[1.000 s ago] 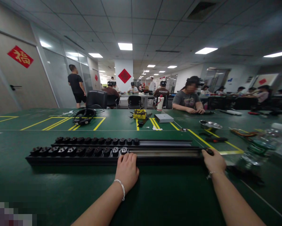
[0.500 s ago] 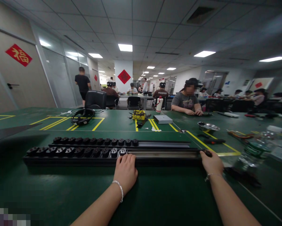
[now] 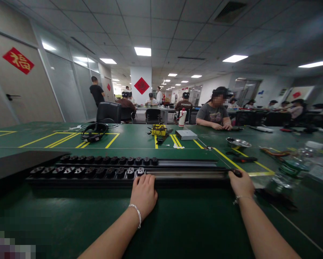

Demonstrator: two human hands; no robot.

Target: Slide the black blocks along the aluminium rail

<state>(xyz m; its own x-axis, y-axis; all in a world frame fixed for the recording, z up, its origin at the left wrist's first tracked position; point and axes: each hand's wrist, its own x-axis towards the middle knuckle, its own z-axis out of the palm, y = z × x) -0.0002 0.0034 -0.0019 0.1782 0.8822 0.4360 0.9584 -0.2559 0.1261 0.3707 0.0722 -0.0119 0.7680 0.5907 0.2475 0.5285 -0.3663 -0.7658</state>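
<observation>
A long black power track (image 3: 188, 175) lies across the table in front of me, its left part filled with several black socket modules (image 3: 90, 172). Behind it is a second similar track (image 3: 188, 163), also with sockets along its left part. My left hand (image 3: 144, 192) is closed over the front track's near edge, just by the rightmost socket. At the track's right end, my right hand (image 3: 241, 185) is closed round a small dark piece (image 3: 237, 173), thumb on its near side. Fingers hide most of that piece; its kind is unclear.
A clear water bottle (image 3: 290, 169) stands to the right, near a metal bowl (image 3: 238, 142) and a black-and-red tool (image 3: 243, 158). A dark flat panel (image 3: 23, 165) juts in from the left. Farther back are a headset (image 3: 93, 133), a grey box (image 3: 186, 135) and a seated person (image 3: 213, 114).
The dark panel at the left now reaches farther in and lower over the table. The standing person in the background has turned and shifted slightly. My hands have barely moved.
</observation>
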